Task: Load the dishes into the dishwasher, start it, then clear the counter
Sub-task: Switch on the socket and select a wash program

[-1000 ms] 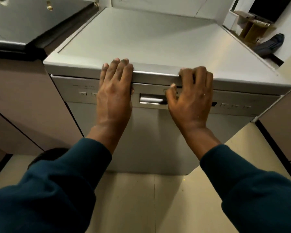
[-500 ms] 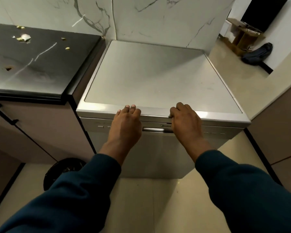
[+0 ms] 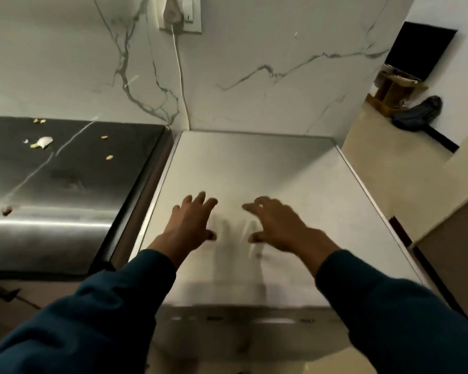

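The silver dishwasher (image 3: 281,168) stands with its door closed; its flat top fills the middle of the view and its control strip (image 3: 243,318) shows blurred at the front edge. My left hand (image 3: 191,225) and my right hand (image 3: 277,228) hover side by side over the top, fingers spread and holding nothing. Both are motion-blurred. Dark teal sleeves cover both arms. To the left lies the dark counter (image 3: 65,190) with several small food scraps (image 3: 42,143) scattered on it.
A marble wall rises behind, with a wall socket (image 3: 180,13) and a plug whose white cord (image 3: 181,76) runs down behind the dishwasher. On the right, a beige floor leads to a room with a wooden stand (image 3: 395,87) and a dark bag (image 3: 419,112).
Both hands have left the dishwasher's front edge and lifted over its top, fingers now spread. The view has tilted upward, showing more wall and the socket.
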{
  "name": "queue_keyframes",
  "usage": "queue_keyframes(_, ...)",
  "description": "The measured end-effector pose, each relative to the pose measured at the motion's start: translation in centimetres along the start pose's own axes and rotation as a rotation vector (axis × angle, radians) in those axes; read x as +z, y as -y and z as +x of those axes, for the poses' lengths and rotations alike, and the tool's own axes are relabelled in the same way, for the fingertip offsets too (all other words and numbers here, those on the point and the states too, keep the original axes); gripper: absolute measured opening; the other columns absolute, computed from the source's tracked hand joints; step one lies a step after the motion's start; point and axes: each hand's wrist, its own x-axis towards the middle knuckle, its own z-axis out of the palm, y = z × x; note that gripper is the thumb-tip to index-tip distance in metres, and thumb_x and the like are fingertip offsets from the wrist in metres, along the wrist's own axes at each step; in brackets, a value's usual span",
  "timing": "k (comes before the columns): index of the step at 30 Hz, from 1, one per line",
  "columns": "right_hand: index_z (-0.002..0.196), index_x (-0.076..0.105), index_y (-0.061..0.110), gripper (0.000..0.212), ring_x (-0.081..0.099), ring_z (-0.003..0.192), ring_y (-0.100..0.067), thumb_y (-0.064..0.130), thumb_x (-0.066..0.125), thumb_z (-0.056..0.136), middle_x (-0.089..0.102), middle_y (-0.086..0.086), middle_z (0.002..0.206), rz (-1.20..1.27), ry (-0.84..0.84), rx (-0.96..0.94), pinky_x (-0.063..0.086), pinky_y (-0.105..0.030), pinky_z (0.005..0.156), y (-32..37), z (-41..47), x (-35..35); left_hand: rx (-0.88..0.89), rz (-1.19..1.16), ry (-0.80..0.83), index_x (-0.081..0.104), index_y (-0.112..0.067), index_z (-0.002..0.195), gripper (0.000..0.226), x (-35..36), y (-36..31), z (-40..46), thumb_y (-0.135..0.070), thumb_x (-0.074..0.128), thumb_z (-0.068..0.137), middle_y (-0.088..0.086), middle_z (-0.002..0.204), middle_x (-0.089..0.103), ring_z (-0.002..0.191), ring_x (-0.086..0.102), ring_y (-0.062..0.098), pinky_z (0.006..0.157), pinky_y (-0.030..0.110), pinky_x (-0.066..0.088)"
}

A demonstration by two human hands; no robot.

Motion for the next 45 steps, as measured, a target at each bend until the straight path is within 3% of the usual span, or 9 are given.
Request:
queue_keyframes(4,0.153,0.02,0.027,0.089,0.014,0.145,-0.026,0.029,0.074,0.082,0.01,-0.005,0.161,-0.001,0.108,-0.062,0.023,-0.038,0.114,-0.9,5.6,-0.4,-0.166,-0.167,0.16,0.042,-0.031,0.136,0.076,0.6,2.0,3.9,-0.026,0.082,0.071,0.001,0.133,0.044,0.118,0.048,0.025,0.087,0.036,0.044)
queue_keyframes(8,0.141,0.041,0.018,0.065,0.04,0.124,-0.033,0.012,0.068,0.083,0.036,-0.012,0.142,0.063,0.175,-0.061,0.041,-0.042,0.099,-0.8,7.6,0.2,-0.149,-0.216,0.256,0.038,-0.029,0.142,0.078,0.8,2.9,3.4,-0.034,0.076,0.075,0.0,0.147,0.032,0.132,0.035,0.022,0.103,0.029,0.034)
queue_keyframes(17,0.126,0.043,0.024,0.059,0.038,0.118,-0.025,0.007,0.064,0.074,0.032,-0.003,0.134,0.058,0.286,-0.04,0.039,-0.035,0.091,0.2,9.1,-0.4,-0.12,-0.115,0.481,0.033,-0.019,0.139,0.052,-1.6,1.8,5.8,-0.021,0.055,0.092,0.013,0.148,0.027,0.135,0.031,0.035,0.102,0.038,0.037)
queue_keyframes(20,0.125,0.049,0.024,0.03,0.044,0.114,-0.023,0.028,0.045,0.095,0.04,-0.002,0.121,0.117,0.292,0.028,0.035,-0.031,0.088,0.4,10.6,-1.2,-0.072,-0.14,0.338,0.046,-0.01,0.129,0.034,-3.3,2.6,8.3,-0.015,0.046,0.095,0.014,0.133,0.047,0.123,0.047,0.03,0.099,0.031,0.038)
queue_keyframes(23,0.126,0.056,0.032,0.031,0.051,0.12,-0.023,0.033,0.05,0.096,0.052,-0.001,0.128,0.091,0.246,-0.006,0.038,-0.028,0.093,-0.2,13.1,-3.5,-0.079,-0.225,0.138,0.043,-0.031,0.125,0.038,-5.8,4.8,11.2,-0.024,0.058,0.091,0.004,0.127,0.053,0.116,0.052,0.025,0.09,0.03,0.039)
queue_keyframes(28,0.151,0.022,0.034,0.056,0.05,0.122,-0.019,0.033,0.045,0.1,0.05,0.003,0.137,0.076,-0.058,-0.038,0.04,-0.028,0.095,0.7,19.2,-9.4,-0.064,-0.14,-0.279,0.046,-0.024,0.132,0.043,-11.1,8.8,17.6,-0.028,0.059,0.091,0.0,0.122,0.061,0.11,0.057,0.022,0.083,0.032,0.045)
queue_keyframes(32,0.156,0.003,0.024,0.068,0.058,0.094,-0.018,0.023,0.044,0.102,0.057,-0.004,0.122,-0.037,-0.411,-0.105,0.041,-0.024,0.074,3.2,25.9,-15.1,-0.006,-0.158,-0.528,0.045,-0.019,0.138,0.049,-16.3,11.8,21.6,-0.018,0.059,0.091,0.004,0.137,0.052,0.12,0.052,0.024,0.094,0.033,0.046)
queue_keyframes(37,0.155,-0.003,0.017,0.08,0.047,0.07,-0.015,0.007,0.051,0.097,0.059,-0.01,0.099,-0.15,-0.633,-0.045,0.044,-0.027,0.064,5.3,33.4,-21.4,0.043,-0.026,-0.716,0.019,-0.024,0.15,0.065,-22.0,14.0,26.8,-0.007,0.049,0.095,-0.001,0.157,0.016,0.145,0.018,0.018,0.115,0.035,0.026)
queue_keyframes(45,0.155,0.0,0.011,0.077,0.048,0.071,-0.014,0.01,0.051,0.098,0.061,-0.011,0.098,-0.137,-0.715,-0.031,0.046,-0.026,0.068,4.9,38.1,-23.0,0.047,0.066,-0.775,0.016,-0.024,0.15,0.065,-24.5,14.8,30.3,-0.009,0.048,0.096,-0.002,0.158,0.014,0.145,0.017,0.019,0.115,0.033,0.021)
